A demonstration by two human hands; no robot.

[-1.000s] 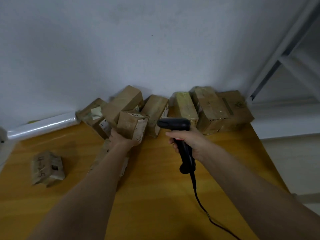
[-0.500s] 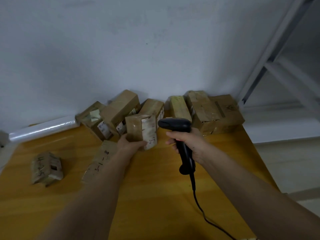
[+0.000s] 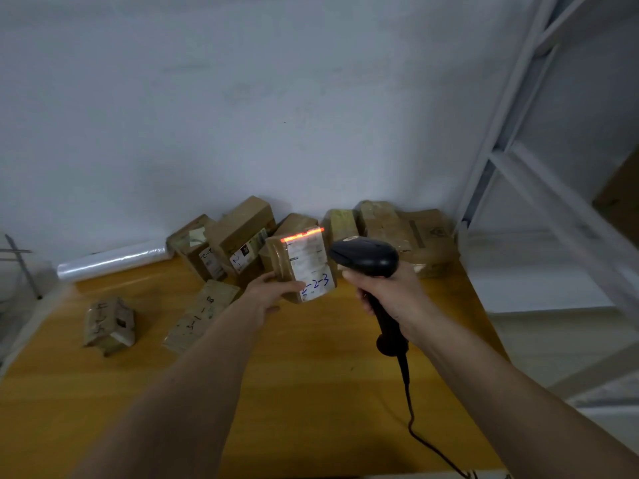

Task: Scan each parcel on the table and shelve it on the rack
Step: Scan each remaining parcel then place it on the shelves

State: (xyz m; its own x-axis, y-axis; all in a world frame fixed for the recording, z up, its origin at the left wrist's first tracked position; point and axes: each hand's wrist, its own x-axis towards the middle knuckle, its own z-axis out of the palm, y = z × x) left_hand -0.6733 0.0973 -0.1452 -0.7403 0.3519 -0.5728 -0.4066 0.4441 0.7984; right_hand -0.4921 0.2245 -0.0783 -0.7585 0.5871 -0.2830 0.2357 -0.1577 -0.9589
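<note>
Across the lower half of the view spreads the yellow wooden table point(image 3: 311, 392), set against a pale wall point(image 3: 276, 98), with the white metal rack point(image 3: 539, 188) standing off its right edge. Along the table's far edge a row of taped cardboard parcels point(image 3: 408, 233) leans against the wall, running from the middle to the far right corner. At the far left end of that edge lies a roll of clear wrap point(image 3: 110, 262). Nearer the left edge sits a small wrapped parcel point(image 3: 109, 323) with handwritten figures on it, and just to its right a flat parcel point(image 3: 200, 318) lies on the surface, also marked by hand.

Above the middle of the far edge my left hand point(image 3: 266, 295) grasps the held parcel point(image 3: 301, 264) from below, fingers curled round its lower end, keeping it upright and clear of the table. Its white label faces right and toward me, with blue handwriting at the bottom. A red scan line point(image 3: 302, 235) glows across its top edge.

My right hand point(image 3: 390, 292) is clenched round the handle of the black scanner point(image 3: 366, 261), whose head points left at the label, just beside the parcel but not touching it. Its black cable point(image 3: 411, 409) trails down toward the table's near edge.
</note>
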